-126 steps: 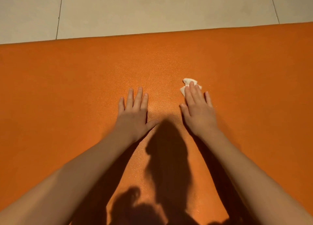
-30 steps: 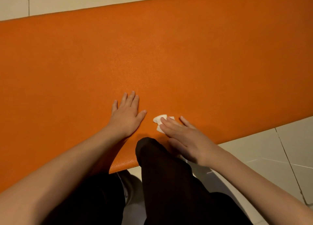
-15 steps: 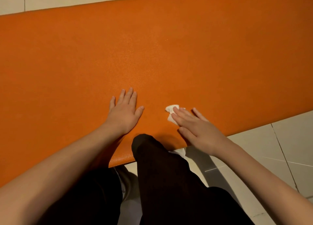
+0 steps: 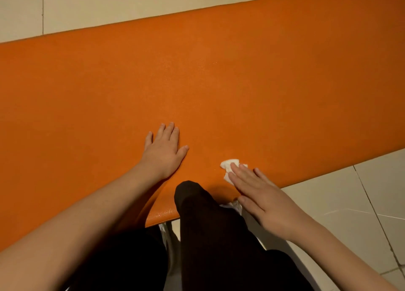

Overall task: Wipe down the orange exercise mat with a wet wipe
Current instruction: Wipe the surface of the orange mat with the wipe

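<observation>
Mat (image 4: 219,71) on floor (image 4: 109,5), spanning 9 to 3 o'clock. Left hand (image 4: 163,152) on mat; wipe (image 4: 228,165) at its 4 o'clock, under fingers (image 4: 240,173) of right hand (image 4: 263,199); knee (image 4: 197,203) at 6.

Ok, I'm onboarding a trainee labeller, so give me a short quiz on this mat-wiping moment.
1. True or false: the left hand lies flat on the orange mat, holding nothing.
2. The wet wipe is pressed under the fingers of: A) the left hand, B) the right hand, C) neither hand.
3. Short answer: is the wipe closer to the mat's near edge or its far edge?

Key: 1 true; 2 B; 3 the near edge.
</observation>
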Tool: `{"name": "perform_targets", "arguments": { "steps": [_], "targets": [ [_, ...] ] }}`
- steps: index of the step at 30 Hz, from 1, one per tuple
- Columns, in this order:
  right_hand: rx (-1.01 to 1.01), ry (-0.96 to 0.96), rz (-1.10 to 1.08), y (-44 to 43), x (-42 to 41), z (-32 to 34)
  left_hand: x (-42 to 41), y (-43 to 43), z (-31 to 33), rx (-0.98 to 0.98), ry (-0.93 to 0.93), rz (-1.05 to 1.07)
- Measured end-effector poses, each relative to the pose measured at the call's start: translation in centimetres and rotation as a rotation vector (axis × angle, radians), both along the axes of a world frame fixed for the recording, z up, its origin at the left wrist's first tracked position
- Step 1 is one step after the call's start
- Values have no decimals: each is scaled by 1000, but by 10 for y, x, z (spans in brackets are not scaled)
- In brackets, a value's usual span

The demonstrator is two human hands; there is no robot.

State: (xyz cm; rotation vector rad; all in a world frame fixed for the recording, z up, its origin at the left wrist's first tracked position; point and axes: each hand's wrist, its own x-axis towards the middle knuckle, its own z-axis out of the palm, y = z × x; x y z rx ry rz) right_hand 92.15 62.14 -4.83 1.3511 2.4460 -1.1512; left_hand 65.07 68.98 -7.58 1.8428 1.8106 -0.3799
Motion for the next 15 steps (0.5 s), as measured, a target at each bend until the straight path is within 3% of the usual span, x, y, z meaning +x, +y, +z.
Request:
{"name": "perform_targets", "arguments": {
  "steps": [6, 10, 15],
  "targets": [
    [51, -108, -272, 8, 15, -6, 20, -6, -2, -5, -104, -45],
    [19, -44, -217, -12, 3, 3, 32, -13, -7, 26, -88, -38],
    [49, -246, -328, 6, 21, -1, 29, -11, -6, 19, -77, -63]
  ]
}}
